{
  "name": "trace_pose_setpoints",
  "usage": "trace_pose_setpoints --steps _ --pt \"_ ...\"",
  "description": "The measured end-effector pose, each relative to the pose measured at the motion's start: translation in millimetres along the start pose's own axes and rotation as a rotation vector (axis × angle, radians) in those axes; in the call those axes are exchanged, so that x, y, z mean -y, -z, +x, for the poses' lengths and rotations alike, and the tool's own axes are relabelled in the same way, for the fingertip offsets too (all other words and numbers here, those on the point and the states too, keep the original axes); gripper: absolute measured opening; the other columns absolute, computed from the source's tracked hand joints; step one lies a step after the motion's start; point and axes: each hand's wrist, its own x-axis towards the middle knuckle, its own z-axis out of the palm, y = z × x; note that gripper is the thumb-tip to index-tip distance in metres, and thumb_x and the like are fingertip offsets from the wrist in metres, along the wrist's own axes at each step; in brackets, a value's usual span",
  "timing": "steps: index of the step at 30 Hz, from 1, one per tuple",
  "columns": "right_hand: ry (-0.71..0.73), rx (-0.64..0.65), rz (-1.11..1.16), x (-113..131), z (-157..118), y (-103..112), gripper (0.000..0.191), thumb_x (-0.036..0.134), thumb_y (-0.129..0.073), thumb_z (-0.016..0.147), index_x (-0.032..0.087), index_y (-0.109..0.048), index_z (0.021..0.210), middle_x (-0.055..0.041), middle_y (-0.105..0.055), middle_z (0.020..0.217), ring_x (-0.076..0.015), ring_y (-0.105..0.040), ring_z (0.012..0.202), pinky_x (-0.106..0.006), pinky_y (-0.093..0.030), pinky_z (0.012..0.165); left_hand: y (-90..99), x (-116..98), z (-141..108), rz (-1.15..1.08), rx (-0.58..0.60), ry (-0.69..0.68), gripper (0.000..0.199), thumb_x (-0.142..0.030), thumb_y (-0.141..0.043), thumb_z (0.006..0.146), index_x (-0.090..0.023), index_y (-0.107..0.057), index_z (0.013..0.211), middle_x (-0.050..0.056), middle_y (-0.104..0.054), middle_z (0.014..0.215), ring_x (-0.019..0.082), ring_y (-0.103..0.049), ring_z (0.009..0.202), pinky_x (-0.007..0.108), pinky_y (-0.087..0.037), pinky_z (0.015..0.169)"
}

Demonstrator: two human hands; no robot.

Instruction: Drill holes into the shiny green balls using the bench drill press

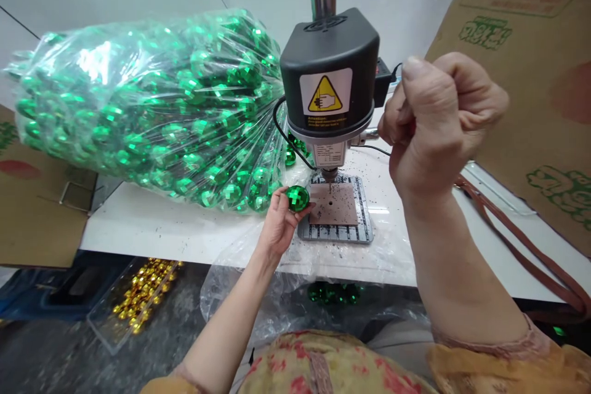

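My left hand (278, 221) pinches a shiny green faceted ball (298, 198) at the left edge of the drill press base. A small drill press (329, 74) with a black motor housing stands in front of me. Its bit points down over a brown board (339, 212) with a dark hole, lying on the slotted metal base (336, 234). Dark shavings are scattered around. My right hand (438, 117) is closed in a fist at the right side of the drill, around its feed handle (367, 136). Most of that handle is hidden by my fingers.
A large clear bag of green faceted balls (152, 117) lies on the white table (152, 228) at left. Cardboard boxes (521, 117) flank both sides. A brown strap (521, 240) lies at right. Below, a clear bin (111, 332) holds gold balls; clear plastic (231, 289) hangs over the front edge.
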Motion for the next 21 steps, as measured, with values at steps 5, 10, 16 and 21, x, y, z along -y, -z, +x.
trace_pose_setpoints --steps 5,10,16,21 --pt "-0.013 0.004 0.005 1 -1 -1 0.049 0.023 -0.07 0.088 0.021 -0.034 0.055 0.0085 -0.036 0.044 -0.0032 -0.031 0.036 -0.024 -0.023 0.038 12.5 -3 -2 0.47 -0.018 -0.171 0.057 -0.039 -0.094 0.066 -0.025 -0.059 0.108 -0.003 -0.066 0.084 0.012 -0.063 0.077 0.024 -0.05 0.073" --pt "-0.025 0.002 -0.115 1 -1 -4 0.061 0.058 -0.067 0.085 0.022 -0.027 0.057 0.0069 -0.028 0.049 -0.0045 -0.029 0.042 -0.026 -0.031 0.043 18.5 -10 -1 0.507 0.069 -0.15 0.057 -0.041 -0.094 0.064 -0.023 -0.063 0.108 0.001 -0.069 0.092 0.016 -0.066 0.082 0.026 -0.053 0.074" --pt "-0.058 0.033 -0.227 7 -3 -4 0.06 0.065 -0.056 0.086 0.022 -0.024 0.059 0.0058 -0.027 0.055 -0.0035 -0.026 0.044 -0.026 -0.029 0.046 14.8 -8 2 0.493 0.046 -0.112 0.056 -0.045 -0.087 0.073 -0.026 -0.056 0.115 0.0 -0.069 0.095 0.016 -0.068 0.086 0.028 -0.055 0.078" --pt "-0.018 0.052 -0.183 6 -4 -1 0.06 0.063 -0.06 0.085 0.022 -0.026 0.058 0.0063 -0.027 0.054 -0.0042 -0.024 0.046 -0.027 -0.025 0.046 7.9 7 15 0.513 0.04 -0.135 0.056 -0.047 -0.091 0.066 -0.024 -0.057 0.104 -0.003 -0.066 0.08 0.014 -0.064 0.075 0.025 -0.051 0.069"
